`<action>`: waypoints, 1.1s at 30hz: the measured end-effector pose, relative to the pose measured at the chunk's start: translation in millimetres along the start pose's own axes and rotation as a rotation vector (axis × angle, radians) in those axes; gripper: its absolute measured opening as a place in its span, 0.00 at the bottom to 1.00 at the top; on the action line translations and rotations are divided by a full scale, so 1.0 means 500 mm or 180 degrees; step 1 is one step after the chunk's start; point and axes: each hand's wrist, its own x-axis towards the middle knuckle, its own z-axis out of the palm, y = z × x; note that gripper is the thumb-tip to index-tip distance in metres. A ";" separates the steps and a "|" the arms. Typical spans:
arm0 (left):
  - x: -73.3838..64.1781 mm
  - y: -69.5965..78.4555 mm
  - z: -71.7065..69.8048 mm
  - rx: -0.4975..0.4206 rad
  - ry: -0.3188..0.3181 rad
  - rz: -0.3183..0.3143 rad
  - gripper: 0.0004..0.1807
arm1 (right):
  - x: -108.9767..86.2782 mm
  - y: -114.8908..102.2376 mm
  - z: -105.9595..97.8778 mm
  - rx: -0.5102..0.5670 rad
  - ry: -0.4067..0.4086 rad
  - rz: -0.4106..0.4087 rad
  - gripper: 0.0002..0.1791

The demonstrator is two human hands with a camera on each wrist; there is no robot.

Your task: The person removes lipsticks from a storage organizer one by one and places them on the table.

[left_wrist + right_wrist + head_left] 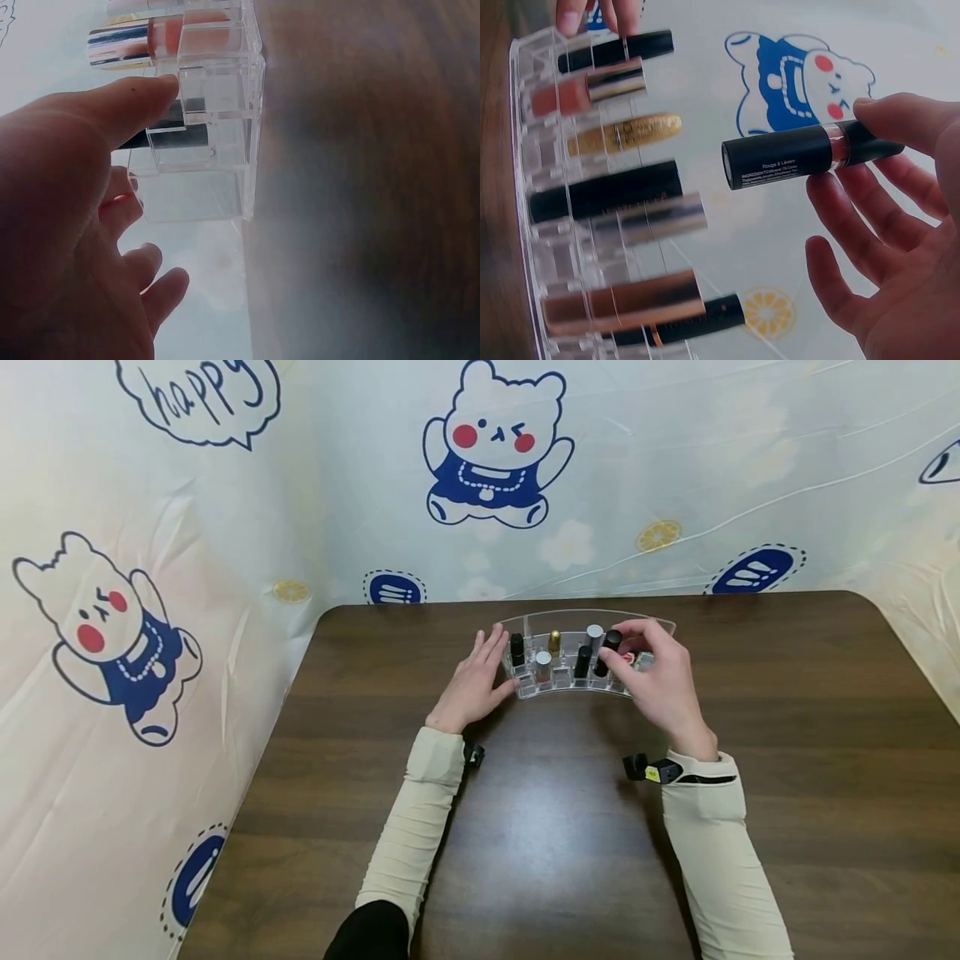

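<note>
A clear, curved acrylic lipstick organizer [577, 687] stands near the table's far edge. My right hand [663, 681] pinches a black lipstick [780, 159] between thumb and fingers, above the organizer's right part. The lipstick has small pale print and a pinkish band near the held end. At the organizer's left end rests my left hand [472, 685], its thumb touching the clear wall and its other fingers reaching around the side. Slots hold a black tube [615, 51], a pink tube with silver cap [559, 96], a gold tube [626, 133] and several others.
The dark wooden table [540, 860] stretches toward me, with rounded far corners. Behind and to the left hangs a pale curtain [360, 485] printed with cartoon bears. A wrist camera [652, 769] sits on the right wrist.
</note>
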 end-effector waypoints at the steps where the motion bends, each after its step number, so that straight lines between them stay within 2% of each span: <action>1: 0.000 -0.001 0.000 0.0002 -0.0002 0.0004 0.43 | 0.000 -0.002 0.004 0.0014 -0.0025 -0.0026 0.15; 13: 0.001 -0.006 0.000 -0.0037 0.0024 0.0038 0.41 | -0.011 -0.016 0.041 0.0110 -0.0277 -0.0064 0.15; 28: 0.003 -0.003 0.002 0.0057 0.0063 -0.0014 0.40 | -0.014 -0.016 0.064 0.0170 -0.0533 -0.0138 0.15; 33: 0.003 -0.001 0.003 0.0026 0.0091 -0.0024 0.41 | -0.016 -0.023 0.079 0.0196 -0.0709 -0.0127 0.14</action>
